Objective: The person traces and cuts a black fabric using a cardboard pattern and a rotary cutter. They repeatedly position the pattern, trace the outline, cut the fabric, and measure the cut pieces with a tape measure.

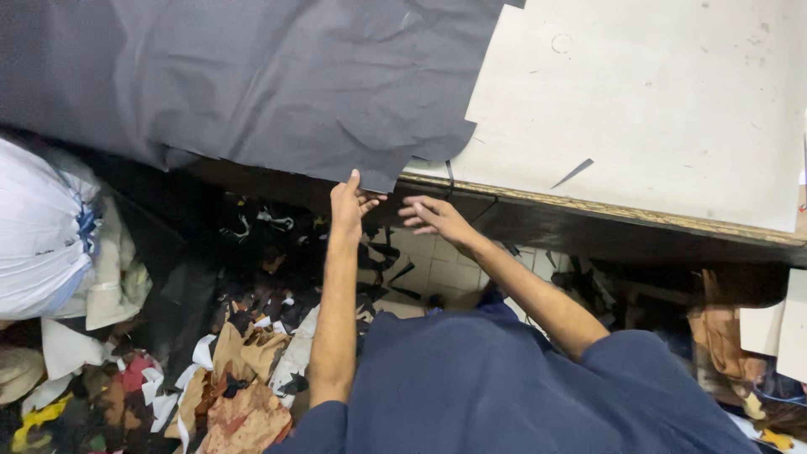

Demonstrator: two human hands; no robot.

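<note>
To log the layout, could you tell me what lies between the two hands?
Nothing is held between the left hand and right hand; the head view shows only tiled floor and dark scraps below.

This looks like a cutting workshop for cloth or leather goods. A large wooden work table (639,214) is covered with pale board, and a big sheet of dark material (252,76) lies spread over it with an uneven cut edge. Under the table the tiled floor (437,265) is full of offcuts (244,370) (brown, black, white and red pieces). A stuffed white sack (38,227) stands at the side.
</note>
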